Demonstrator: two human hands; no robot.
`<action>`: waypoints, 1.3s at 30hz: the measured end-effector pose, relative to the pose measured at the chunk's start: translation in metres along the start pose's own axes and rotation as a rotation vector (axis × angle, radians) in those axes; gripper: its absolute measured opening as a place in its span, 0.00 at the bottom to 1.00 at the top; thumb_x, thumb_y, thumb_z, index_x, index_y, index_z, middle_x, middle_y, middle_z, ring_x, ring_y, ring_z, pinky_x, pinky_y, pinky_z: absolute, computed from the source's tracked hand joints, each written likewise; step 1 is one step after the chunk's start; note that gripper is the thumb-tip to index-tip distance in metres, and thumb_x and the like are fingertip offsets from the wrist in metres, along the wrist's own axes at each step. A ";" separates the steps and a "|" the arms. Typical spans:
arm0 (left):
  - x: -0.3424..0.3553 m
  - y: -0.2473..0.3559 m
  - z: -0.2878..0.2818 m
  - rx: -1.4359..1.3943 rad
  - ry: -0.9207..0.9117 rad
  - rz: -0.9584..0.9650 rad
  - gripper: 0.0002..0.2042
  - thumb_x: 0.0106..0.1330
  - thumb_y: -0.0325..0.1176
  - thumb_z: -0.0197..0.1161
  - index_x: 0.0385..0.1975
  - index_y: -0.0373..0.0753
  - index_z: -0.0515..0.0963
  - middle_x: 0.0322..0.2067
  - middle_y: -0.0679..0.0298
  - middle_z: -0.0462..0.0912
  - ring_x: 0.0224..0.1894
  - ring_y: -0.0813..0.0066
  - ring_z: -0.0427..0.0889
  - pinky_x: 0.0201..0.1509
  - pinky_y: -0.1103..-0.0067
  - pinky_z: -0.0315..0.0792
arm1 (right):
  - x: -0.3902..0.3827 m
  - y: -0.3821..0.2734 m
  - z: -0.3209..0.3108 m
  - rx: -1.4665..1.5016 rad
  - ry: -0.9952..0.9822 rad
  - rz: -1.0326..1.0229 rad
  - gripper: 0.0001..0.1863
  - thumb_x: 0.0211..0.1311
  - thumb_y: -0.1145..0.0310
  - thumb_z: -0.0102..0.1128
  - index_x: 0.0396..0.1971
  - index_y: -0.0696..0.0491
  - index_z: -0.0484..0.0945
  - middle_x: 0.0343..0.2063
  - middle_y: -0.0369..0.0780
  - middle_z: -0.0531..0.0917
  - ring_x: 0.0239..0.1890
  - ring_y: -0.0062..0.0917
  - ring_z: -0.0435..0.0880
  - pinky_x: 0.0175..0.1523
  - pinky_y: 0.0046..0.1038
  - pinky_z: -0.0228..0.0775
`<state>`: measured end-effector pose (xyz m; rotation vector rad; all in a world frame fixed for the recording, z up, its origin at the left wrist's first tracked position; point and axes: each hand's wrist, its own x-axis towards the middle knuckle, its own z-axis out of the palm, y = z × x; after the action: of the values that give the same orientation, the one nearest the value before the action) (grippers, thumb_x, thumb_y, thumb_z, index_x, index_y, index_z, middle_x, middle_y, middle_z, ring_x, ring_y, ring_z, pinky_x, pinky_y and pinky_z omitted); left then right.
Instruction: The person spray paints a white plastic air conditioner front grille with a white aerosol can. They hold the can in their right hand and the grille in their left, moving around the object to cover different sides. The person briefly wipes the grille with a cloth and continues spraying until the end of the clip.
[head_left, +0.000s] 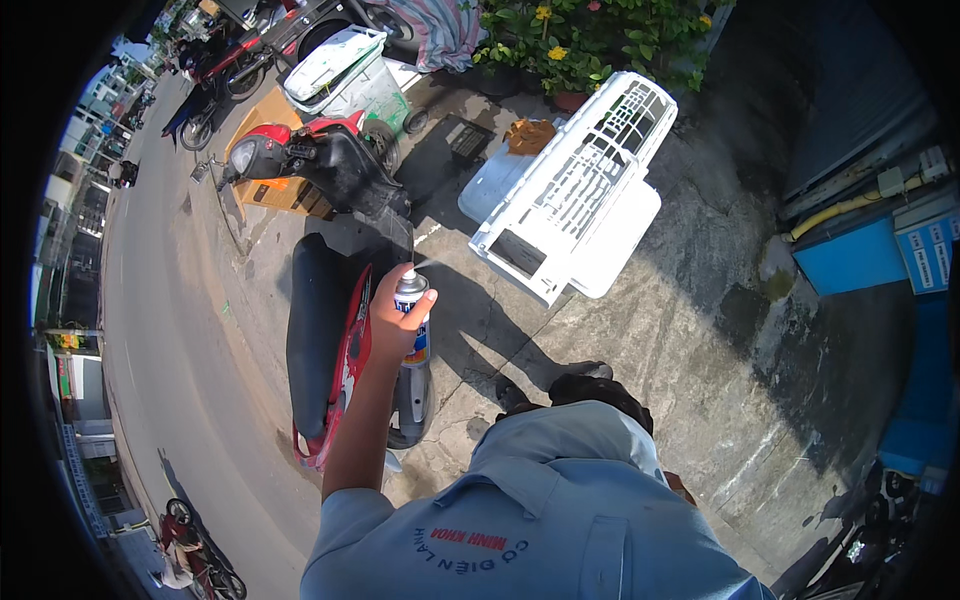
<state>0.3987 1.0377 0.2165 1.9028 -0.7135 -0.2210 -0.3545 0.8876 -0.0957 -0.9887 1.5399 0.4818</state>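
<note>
My left hand (396, 312) is wrapped round a spray can (415, 340) with a blue, white and orange label, held upright. The index finger rests on top at the nozzle, and a faint pale streak of spray seems to leave it toward the right. A white plastic air-conditioner casing (578, 188) with an open grid lies ahead and to the right, apart from the can. Beneath it shows a pale bin or tub (486, 186) with a brown cloth (530, 136) on top. My right hand is out of view.
A red and black motorbike (320, 330) stands close on the left, beside my forearm. Behind it are cardboard (285, 196) and a white wheeled bin (350, 85). Flowering plants (590, 50) grow at the back. Blue boxes (855, 258) line the right wall. A road (160, 300) runs along the left.
</note>
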 end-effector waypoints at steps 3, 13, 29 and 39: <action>0.023 0.016 -0.001 -0.003 -0.032 -0.103 0.25 0.59 0.39 0.75 0.55 0.37 0.77 0.41 0.59 0.83 0.40 0.72 0.83 0.47 0.77 0.76 | 0.007 -0.041 -0.051 -0.082 -0.023 -0.054 0.21 0.66 0.52 0.63 0.55 0.44 0.79 0.41 0.39 0.85 0.40 0.34 0.85 0.44 0.41 0.75; 0.099 -0.035 -0.044 0.238 -0.080 -0.221 0.25 0.60 0.41 0.75 0.56 0.44 0.76 0.37 0.64 0.85 0.35 0.78 0.83 0.44 0.78 0.76 | 0.022 -0.346 -0.138 0.161 0.316 -0.271 0.26 0.69 0.52 0.58 0.63 0.45 0.72 0.48 0.39 0.83 0.45 0.29 0.84 0.50 0.37 0.74; 0.236 -0.132 -0.082 -0.209 -0.738 -0.029 0.25 0.60 0.36 0.75 0.55 0.41 0.74 0.38 0.63 0.83 0.42 0.77 0.82 0.47 0.79 0.74 | -0.092 -0.223 0.205 0.210 0.156 0.274 0.24 0.66 0.53 0.61 0.60 0.44 0.76 0.47 0.41 0.84 0.43 0.33 0.85 0.49 0.41 0.72; 0.281 -0.219 -0.073 -0.063 -0.693 0.046 0.26 0.57 0.41 0.75 0.55 0.43 0.75 0.40 0.59 0.83 0.42 0.64 0.83 0.48 0.74 0.75 | -0.158 -0.341 0.261 0.221 0.319 0.101 0.25 0.67 0.54 0.61 0.61 0.46 0.75 0.46 0.38 0.85 0.44 0.27 0.85 0.49 0.37 0.71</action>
<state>0.7409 0.9956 0.1009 1.7391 -1.1854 -0.8885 0.0671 0.9487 0.0698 -0.8465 1.8903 0.2221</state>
